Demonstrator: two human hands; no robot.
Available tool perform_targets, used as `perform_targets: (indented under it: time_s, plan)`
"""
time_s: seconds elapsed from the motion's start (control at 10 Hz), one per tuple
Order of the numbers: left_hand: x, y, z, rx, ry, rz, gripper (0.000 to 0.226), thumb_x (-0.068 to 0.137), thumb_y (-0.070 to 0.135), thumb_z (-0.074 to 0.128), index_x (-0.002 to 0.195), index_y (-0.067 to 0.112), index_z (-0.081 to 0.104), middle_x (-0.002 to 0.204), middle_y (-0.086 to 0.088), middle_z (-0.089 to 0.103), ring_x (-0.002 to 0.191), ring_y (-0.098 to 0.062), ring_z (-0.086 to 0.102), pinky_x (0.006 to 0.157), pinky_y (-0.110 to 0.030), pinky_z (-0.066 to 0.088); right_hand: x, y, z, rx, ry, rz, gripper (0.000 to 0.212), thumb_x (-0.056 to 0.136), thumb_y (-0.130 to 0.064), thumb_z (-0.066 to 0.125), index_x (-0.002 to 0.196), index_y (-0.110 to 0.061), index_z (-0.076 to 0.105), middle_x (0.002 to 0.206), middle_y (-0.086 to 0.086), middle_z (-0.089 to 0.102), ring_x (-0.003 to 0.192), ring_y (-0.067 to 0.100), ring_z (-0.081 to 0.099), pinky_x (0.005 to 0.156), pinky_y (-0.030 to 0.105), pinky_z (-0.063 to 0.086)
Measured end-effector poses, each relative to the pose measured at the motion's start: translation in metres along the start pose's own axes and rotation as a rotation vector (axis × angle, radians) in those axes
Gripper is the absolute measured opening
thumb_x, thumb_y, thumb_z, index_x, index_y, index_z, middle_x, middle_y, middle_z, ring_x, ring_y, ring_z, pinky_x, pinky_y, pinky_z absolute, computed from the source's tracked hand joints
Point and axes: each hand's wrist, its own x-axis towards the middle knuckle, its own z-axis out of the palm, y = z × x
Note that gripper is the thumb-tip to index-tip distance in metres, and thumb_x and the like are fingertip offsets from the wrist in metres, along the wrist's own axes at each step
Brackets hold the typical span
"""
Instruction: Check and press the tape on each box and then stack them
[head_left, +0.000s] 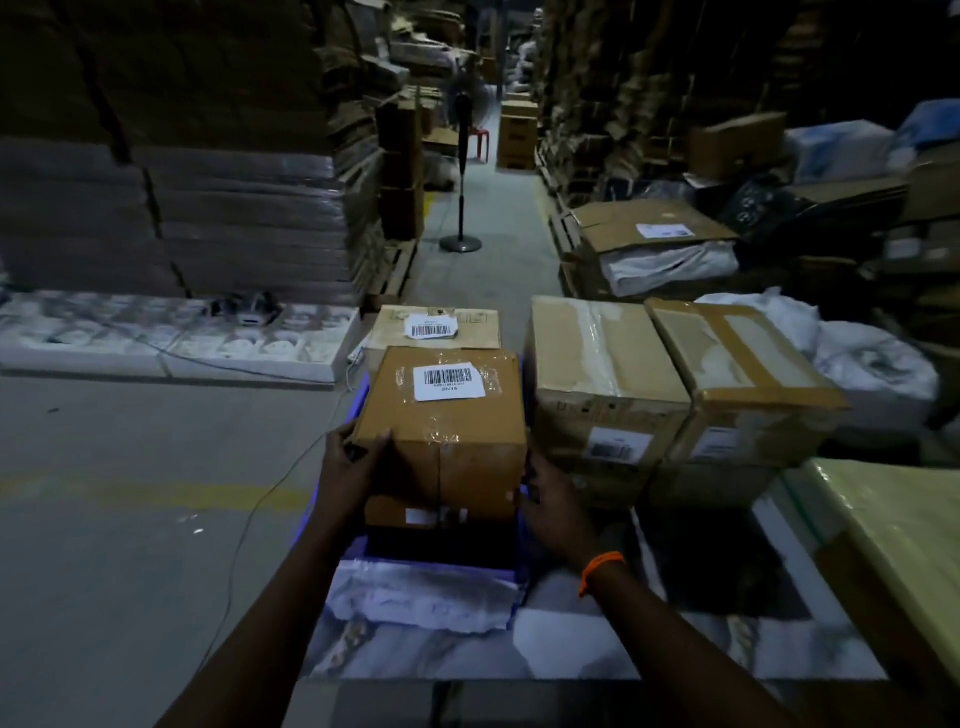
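— What is the left hand (353, 460) doing?

— Gripping the box (457, 415) at its near left corner, thumb on the top and fingers spread over the near face.

— And the right hand (553, 512)?

— It lies against the box's near right edge, low down. The fingertips touch the cardboard, but I cannot tell whether they curl round it. There is an orange band (601, 566) on that wrist.

— So the box sits between the two hands?

— Yes, and it rests on a lower box (415, 514), whose near face shows just under the left hand. Wrinkled clear tape (452, 441) runs along the top and down the near face. A barcode label (449, 383) lies on the top, beyond the thumb.

— What lies around the hands?

— The rim of a blue crate (362, 402) shows just beyond the left hand. Behind the held box stands a far box (467, 332) with its own label. Right of the right hand, two bigger ones stand side by side and touching: a clear-taped box (602, 358), then a brown-taped box (748, 358).

— Anything further out?

— White sacks (878, 364) lie past the brown-taped one. A cable (244, 525) trails over the floor left of the left hand. A fan stand (460, 197) is well up the aisle.
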Motion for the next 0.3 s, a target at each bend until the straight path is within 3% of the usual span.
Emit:
perform_targets:
  time_s: [0.1, 0.2, 0.3]
  plan:
    - [-0.001, 0.003, -0.006, 0.093, -0.009, 0.045, 0.070, 0.087, 0.040, 0.078, 0.143, 0.009, 0.047, 0.123, -0.009, 0.060, 0.107, -0.024, 0.061, 0.094, -0.048, 0.055, -0.010, -0.023, -0.004, 0.059, 0.048, 0.012, 0.083, 0.093, -0.025, 0.066, 0.162, -0.041, 0.023, 0.152, -0.004, 0.053, 0.140, 0.015, 0.051, 0.113, 0.047, 0.048]
    - [-0.002, 0.003, -0.016, 0.253, 0.002, 0.105, 0.084, 0.073, 0.064, 0.073, 0.139, 0.014, 0.054, 0.127, -0.009, 0.064, 0.116, -0.026, 0.062, 0.099, -0.047, 0.051, -0.020, -0.060, -0.016, 0.151, 0.099, -0.039, 0.078, 0.097, -0.014, 0.067, 0.158, -0.046, 0.029, 0.157, -0.007, 0.047, 0.143, 0.011, 0.046, 0.111, 0.030, 0.048]
    - [-0.001, 0.012, -0.019, 0.335, 0.046, 0.214, 0.048, 0.091, 0.037, 0.074, 0.131, 0.016, 0.058, 0.128, -0.008, 0.066, 0.116, -0.025, 0.063, 0.094, -0.038, 0.050, -0.013, -0.092, -0.036, 0.173, 0.313, -0.146, 0.067, 0.095, -0.005, 0.060, 0.148, -0.042, 0.044, 0.152, -0.003, 0.051, 0.139, 0.013, 0.050, 0.105, 0.023, 0.050]
